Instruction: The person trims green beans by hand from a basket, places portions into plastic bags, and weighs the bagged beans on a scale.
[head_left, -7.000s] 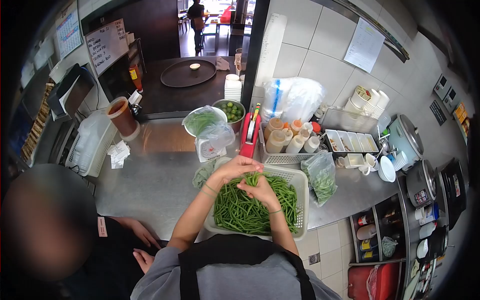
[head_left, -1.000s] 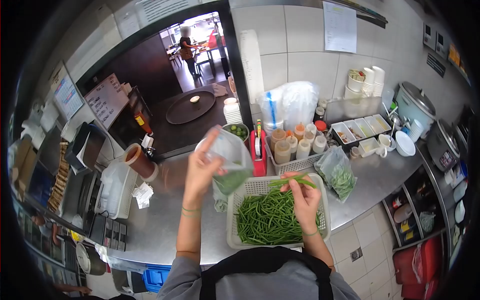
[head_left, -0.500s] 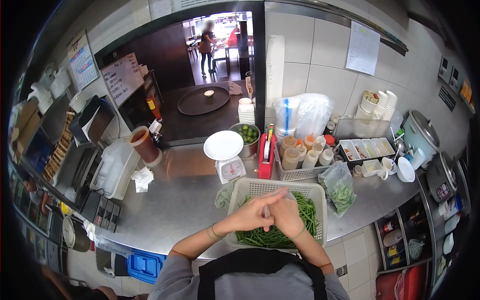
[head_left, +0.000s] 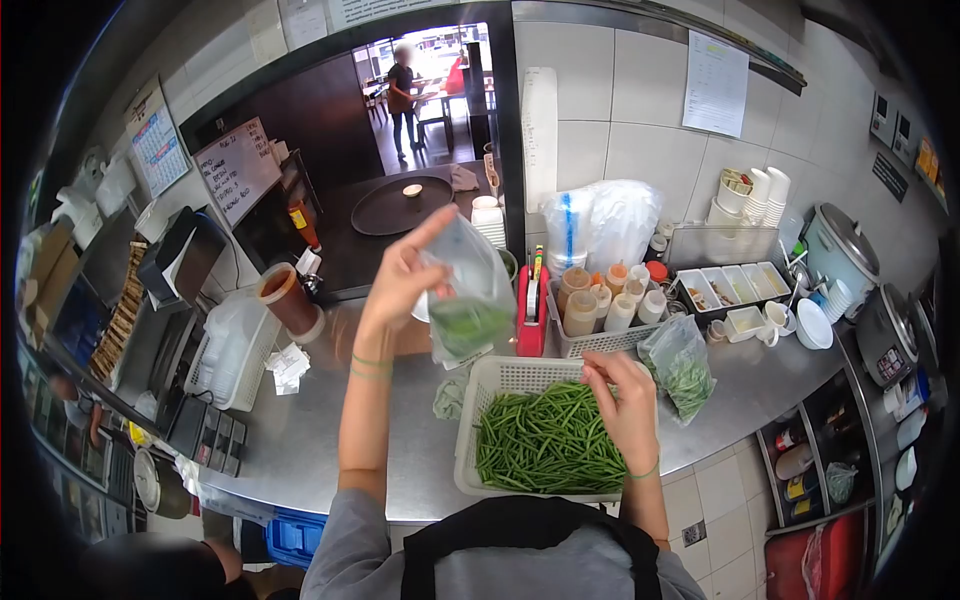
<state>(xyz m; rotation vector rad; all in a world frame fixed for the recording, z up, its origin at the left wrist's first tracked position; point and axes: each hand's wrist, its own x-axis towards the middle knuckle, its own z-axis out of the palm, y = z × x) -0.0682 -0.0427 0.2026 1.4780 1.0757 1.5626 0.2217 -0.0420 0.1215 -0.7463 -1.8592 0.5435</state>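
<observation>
The left hand [head_left: 400,290] grasps a plastic bag [head_left: 470,290] near the bean basket's [head_left: 515,376] far left corner. The right hand [head_left: 625,405] curls over the basket's right side, grip contents unclear.

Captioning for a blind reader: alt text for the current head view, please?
A person's left hand holds up a clear plastic bag with green contents; the right hand hovers over a white basket of green beans on a metal counter.

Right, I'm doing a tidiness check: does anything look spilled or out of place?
No spill shows; the green beans sit inside the basket. Crumpled paper loose on the counter looks untidy, as does a bunched cloth beside the basket.
</observation>
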